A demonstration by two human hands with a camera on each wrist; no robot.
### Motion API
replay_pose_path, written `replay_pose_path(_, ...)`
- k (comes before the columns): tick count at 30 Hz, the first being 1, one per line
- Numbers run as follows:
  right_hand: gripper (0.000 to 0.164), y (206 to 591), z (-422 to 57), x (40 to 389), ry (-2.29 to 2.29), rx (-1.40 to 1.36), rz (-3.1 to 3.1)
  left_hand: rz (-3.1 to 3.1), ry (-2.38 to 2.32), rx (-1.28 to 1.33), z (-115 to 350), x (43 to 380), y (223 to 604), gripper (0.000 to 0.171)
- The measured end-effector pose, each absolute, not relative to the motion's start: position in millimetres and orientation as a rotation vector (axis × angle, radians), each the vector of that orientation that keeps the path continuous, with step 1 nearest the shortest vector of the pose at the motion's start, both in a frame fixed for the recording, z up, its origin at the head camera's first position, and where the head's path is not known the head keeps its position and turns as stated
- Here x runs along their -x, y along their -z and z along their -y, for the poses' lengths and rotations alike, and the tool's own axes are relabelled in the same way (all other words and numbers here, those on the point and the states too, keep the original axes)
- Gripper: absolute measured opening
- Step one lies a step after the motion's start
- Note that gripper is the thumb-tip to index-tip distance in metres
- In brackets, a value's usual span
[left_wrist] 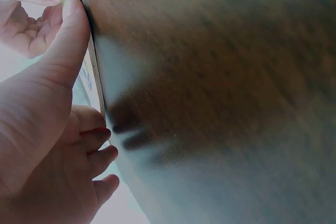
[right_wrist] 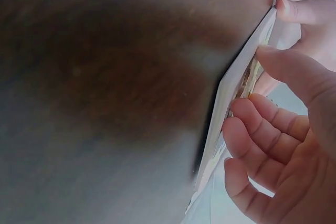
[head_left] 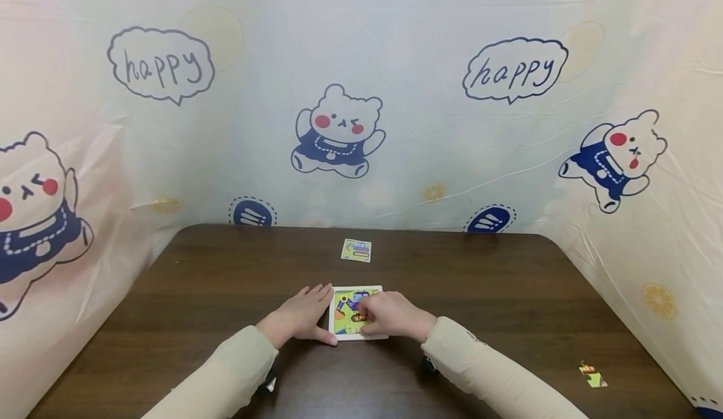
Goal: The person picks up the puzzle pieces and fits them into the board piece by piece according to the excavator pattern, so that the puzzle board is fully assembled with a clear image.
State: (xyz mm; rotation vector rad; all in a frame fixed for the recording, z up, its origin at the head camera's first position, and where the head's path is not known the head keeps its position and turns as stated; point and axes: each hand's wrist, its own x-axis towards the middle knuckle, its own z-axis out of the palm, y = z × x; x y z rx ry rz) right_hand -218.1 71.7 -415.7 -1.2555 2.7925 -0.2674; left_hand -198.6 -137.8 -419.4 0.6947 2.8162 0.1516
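Note:
A small jigsaw puzzle [head_left: 342, 329] in a white frame [head_left: 358, 337] lies on the dark wooden table, showing a colourful vehicle picture on green. My left hand [head_left: 302, 312] rests at the frame's left side, fingers extended, its thumb at the near left corner. Over the puzzle's right part, my right hand [head_left: 397, 315] has bent fingers and a thumb set on either side of a brownish puzzle piece [right_wrist: 245, 80], pinching it at the board's surface. The right hand covers the frame's right side in the head view. Both thumbs touch the board in the right wrist view.
A small square picture card [head_left: 356, 250] lies beyond the puzzle. Loose puzzle material [head_left: 593, 375], green and red-brown, lies near the table's right edge. Behind the table [head_left: 226, 268] hangs a pale curtain [head_left: 423, 124] printed with cartoon bears.

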Motion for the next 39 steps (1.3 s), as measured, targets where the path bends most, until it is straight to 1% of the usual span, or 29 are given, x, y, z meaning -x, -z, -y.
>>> replay_pose_path(4,0.023,414.8,-72.9,218.1,0.296,1.286,-2.779,-2.811,-0.156,-0.699,138.2,198.4,417.7,0.102)
replay_pose_path(10,0.008,415.0,-75.2,218.8,0.356,1.374,-2.718,-2.809,-0.163,-0.683,137.7,197.3,416.6,0.102)
replay_pose_path(14,0.004,415.4,-75.7,219.1,0.354,1.399,-2.695,-2.806,-0.169,-0.687,137.8,196.5,416.2,0.102)
replay_pose_path(21,0.003,415.8,-77.0,220.0,0.373,1.411,-2.702,-2.804,-0.16,-0.711,139.5,197.9,417.5,0.102)
replay_pose_path(34,0.009,419.0,-79.0,221.2,0.34,1.451,-2.705,-2.808,-0.177,-0.688,138.5,197.8,418.1,0.103)
replay_pose_path(39,0.009,418.5,-80.0,221.7,0.303,1.461,-2.706,-2.81,-0.176,-0.692,138.9,199.4,420.0,0.103)
